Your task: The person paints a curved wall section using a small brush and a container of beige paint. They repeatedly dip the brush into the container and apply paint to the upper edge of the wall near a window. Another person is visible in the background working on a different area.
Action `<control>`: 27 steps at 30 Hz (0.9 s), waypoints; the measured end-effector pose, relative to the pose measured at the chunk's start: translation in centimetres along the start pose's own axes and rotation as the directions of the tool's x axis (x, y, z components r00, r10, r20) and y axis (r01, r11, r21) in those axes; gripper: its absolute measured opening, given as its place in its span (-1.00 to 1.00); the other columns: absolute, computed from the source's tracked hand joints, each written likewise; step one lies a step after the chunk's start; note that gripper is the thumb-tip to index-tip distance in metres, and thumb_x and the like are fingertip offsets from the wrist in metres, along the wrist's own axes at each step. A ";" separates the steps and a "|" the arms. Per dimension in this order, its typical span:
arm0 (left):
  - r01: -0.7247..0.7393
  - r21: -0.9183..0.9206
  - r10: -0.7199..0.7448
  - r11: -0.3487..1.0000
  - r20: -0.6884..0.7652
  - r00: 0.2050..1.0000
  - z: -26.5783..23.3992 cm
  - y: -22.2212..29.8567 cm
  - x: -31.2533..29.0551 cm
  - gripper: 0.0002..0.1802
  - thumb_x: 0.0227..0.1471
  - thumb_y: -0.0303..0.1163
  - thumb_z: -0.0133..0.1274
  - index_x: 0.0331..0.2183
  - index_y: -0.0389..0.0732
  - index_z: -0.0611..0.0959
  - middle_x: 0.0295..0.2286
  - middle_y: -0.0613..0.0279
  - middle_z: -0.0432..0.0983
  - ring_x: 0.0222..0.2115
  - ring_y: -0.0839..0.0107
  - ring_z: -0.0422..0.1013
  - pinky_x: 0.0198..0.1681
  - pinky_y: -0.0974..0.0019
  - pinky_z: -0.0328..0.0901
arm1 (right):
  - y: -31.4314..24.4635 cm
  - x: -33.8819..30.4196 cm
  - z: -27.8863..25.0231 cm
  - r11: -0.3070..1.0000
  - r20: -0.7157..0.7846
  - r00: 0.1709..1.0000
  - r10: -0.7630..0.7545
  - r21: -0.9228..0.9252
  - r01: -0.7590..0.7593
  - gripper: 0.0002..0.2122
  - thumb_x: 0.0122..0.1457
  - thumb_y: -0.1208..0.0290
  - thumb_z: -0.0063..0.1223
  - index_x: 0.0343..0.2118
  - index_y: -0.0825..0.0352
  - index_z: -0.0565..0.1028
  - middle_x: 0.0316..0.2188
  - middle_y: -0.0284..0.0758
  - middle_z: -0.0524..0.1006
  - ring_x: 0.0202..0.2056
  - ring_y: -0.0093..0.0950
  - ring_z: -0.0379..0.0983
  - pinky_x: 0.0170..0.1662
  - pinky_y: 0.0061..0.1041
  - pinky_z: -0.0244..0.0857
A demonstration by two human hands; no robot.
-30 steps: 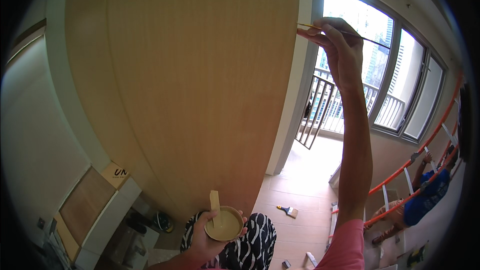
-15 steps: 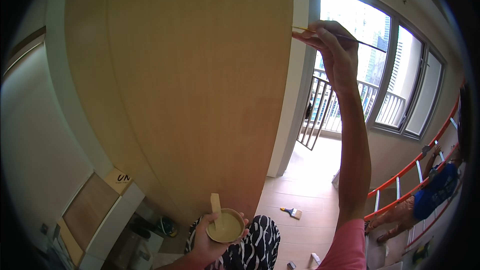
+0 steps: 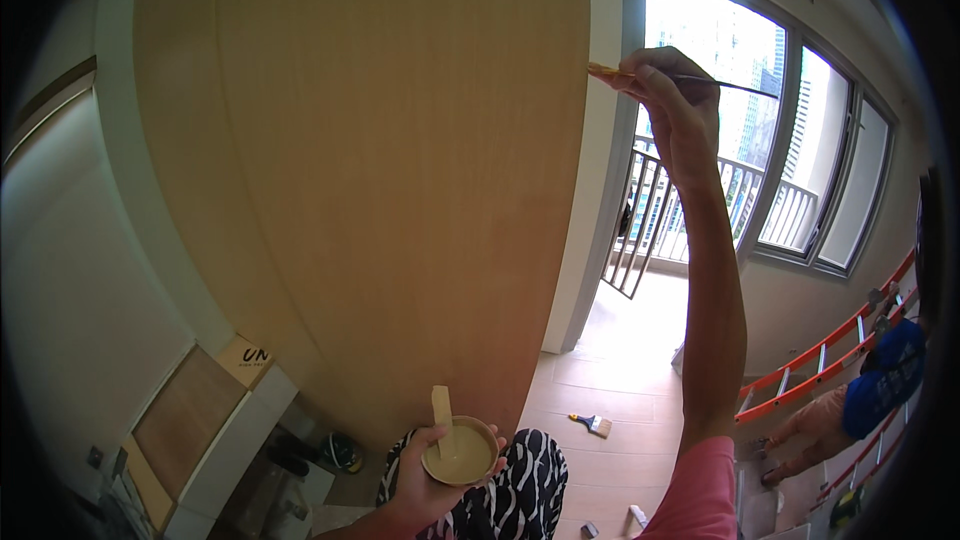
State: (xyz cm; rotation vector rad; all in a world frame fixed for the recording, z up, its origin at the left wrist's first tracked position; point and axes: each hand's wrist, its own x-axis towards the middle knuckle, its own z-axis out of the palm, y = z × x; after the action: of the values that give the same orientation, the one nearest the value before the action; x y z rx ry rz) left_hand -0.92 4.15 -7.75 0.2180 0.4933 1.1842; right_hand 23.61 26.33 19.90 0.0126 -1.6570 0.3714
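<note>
blurring against the fingers beside it, the tip of the thin brush (image 3: 740, 89) is hard to make out, and the lower edge cuts off the left forearm. the brush has a dark, slender handle; the bowl (image 3: 485, 427) is round, holding beige liquid and a flat wooden stick (image 3: 441, 406). raised high on a nearly straight arm, the right hand (image 3: 675, 90) pinches the brush at the panel's (image 3: 400, 190) right edge (whether the bristles touch, i cannot tell). the left hand (image 3: 422, 485) curls around the bowl, low by the patterned trousers (image 3: 532, 470).
</note>
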 end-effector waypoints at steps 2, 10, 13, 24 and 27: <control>0.001 0.003 -0.001 1.000 0.003 1.000 0.1 -0.1 0.0 -0.49 0.09 -0.14 -0.10 -0.04 -0.32 0.45 0.01 -0.04 0.36 0.08 0.03 0.26 0.17 -0.06 0.18 | 0.3 0.2 -0.4 0.999 0.008 1.000 -0.008 -0.036 0.008 -0.86 0.18 0.49 0.05 -0.33 0.46 0.57 -0.43 -0.16 0.61 -0.28 -0.29 0.62 -0.01 -0.26 0.46; -0.020 0.011 0.020 1.000 0.007 1.000 0.4 -0.4 0.0 -0.44 0.11 -0.14 -0.14 -0.02 -0.42 0.41 -0.04 -0.01 0.38 0.06 0.06 0.29 0.16 -0.05 0.21 | 0.0 0.6 0.7 0.997 -0.057 0.998 -0.021 0.067 0.025 -0.82 0.22 0.43 0.05 -0.24 0.44 0.56 -0.38 -0.15 0.62 -0.29 -0.19 0.62 -0.10 -0.25 0.53; -0.014 0.015 0.013 1.000 0.021 1.000 0.1 -0.5 0.2 -0.44 0.11 -0.13 -0.14 -0.04 -0.42 0.42 -0.04 -0.01 0.39 0.05 0.07 0.30 0.14 -0.04 0.23 | -0.4 0.6 0.6 0.998 -0.078 0.997 -0.011 0.069 0.016 -0.81 0.22 0.42 0.04 -0.22 0.44 0.56 -0.37 -0.15 0.62 -0.28 -0.17 0.62 -0.11 -0.27 0.53; -0.017 0.013 0.016 1.000 0.003 1.000 -0.2 -0.6 0.7 -0.51 0.08 -0.14 -0.09 -0.08 -0.32 0.49 -0.01 -0.05 0.38 0.08 0.01 0.26 0.15 -0.08 0.20 | 0.3 0.9 -0.3 0.999 0.002 0.999 -0.049 -0.001 0.049 -0.82 0.20 0.43 0.05 -0.25 0.44 0.57 -0.38 -0.17 0.62 -0.27 -0.18 0.62 -0.04 -0.31 0.48; -0.022 0.025 0.022 0.999 0.005 1.000 -0.1 -0.5 0.6 -0.52 0.08 -0.14 -0.09 -0.08 -0.31 0.49 -0.01 -0.05 0.38 0.08 0.02 0.26 0.16 -0.08 0.20 | 0.0 0.8 0.1 0.999 -0.046 0.999 0.006 0.035 -0.004 -0.85 0.19 0.46 0.05 -0.29 0.44 0.57 -0.39 -0.18 0.62 -0.25 -0.18 0.62 -0.04 -0.29 0.48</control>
State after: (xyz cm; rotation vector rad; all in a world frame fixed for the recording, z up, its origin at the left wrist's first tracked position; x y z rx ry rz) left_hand -0.36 4.49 -8.23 0.2481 0.5034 1.1989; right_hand 23.37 26.48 20.65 0.0253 -1.6050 0.4015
